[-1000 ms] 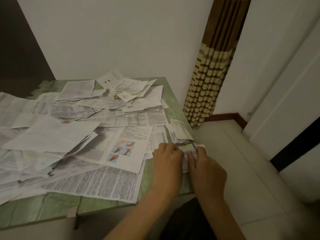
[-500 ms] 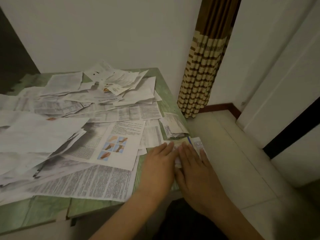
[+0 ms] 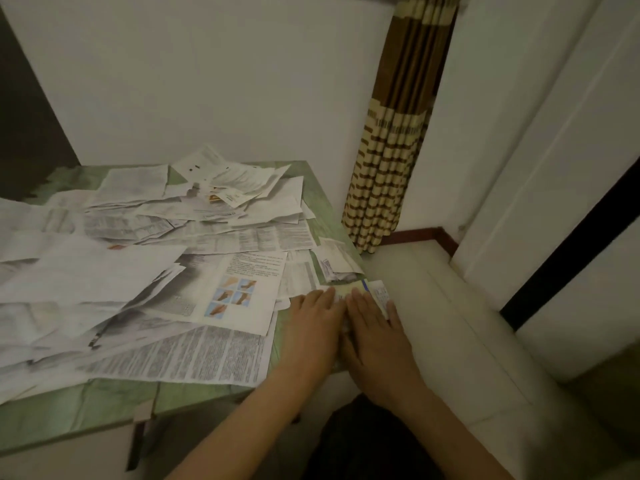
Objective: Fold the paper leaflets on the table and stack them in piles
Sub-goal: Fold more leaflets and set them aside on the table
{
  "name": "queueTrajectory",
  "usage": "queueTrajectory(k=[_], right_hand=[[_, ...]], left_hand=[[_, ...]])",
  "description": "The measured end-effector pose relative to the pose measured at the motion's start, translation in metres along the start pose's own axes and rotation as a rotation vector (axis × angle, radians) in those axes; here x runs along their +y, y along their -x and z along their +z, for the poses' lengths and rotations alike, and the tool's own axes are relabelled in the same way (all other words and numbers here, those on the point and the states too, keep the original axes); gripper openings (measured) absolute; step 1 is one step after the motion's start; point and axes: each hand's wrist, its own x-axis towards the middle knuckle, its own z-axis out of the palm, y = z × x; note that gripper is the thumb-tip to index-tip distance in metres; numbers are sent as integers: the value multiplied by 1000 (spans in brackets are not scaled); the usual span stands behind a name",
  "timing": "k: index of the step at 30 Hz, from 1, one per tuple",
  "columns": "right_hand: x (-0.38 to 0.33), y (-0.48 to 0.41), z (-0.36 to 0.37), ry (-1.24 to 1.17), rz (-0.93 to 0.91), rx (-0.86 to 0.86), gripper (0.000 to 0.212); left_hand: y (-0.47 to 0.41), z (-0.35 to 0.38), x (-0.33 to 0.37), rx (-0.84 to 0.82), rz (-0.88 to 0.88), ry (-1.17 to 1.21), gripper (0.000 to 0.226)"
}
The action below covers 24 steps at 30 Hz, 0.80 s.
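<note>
Leaflet (image 3: 379, 297) pinned beneath left grip (image 3: 315, 330) and right grip (image 3: 377, 344), both flat, fingers straight

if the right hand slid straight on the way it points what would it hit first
The right hand lies flat on a leaflet; straight on, it would likely meet the small pile of folded leaflets near the table edge; the gap is unclear.

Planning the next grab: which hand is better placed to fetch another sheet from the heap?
Probably left: the left hand lies next to the heap, while the right hand presses the folded leaflet at the table edge.
</note>
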Motion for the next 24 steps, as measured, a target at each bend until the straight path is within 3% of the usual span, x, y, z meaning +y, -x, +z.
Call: queueTrajectory(k=[4, 8, 11, 13, 18, 24], right_hand=[[3, 2, -10, -179, -29, 146, 74], [5, 5, -26, -519, 71, 337, 52], [4, 5, -42, -611, 93, 450, 31], [4, 5, -48, -632, 125, 478, 26], [-6, 0, -47, -593, 137, 521, 23], [-64, -17, -43, -538, -58, 494, 23]], left_hand=[[5, -12, 1, 85, -16, 37, 41], [15, -20, -9, 209, -19, 118, 46], [22, -24, -19, 287, -18, 193, 35], [28, -28, -26, 326, -17, 204, 21], [43, -48, -48, 338, -64, 237, 37], [75, -88, -89, 348, -121, 239, 36]])
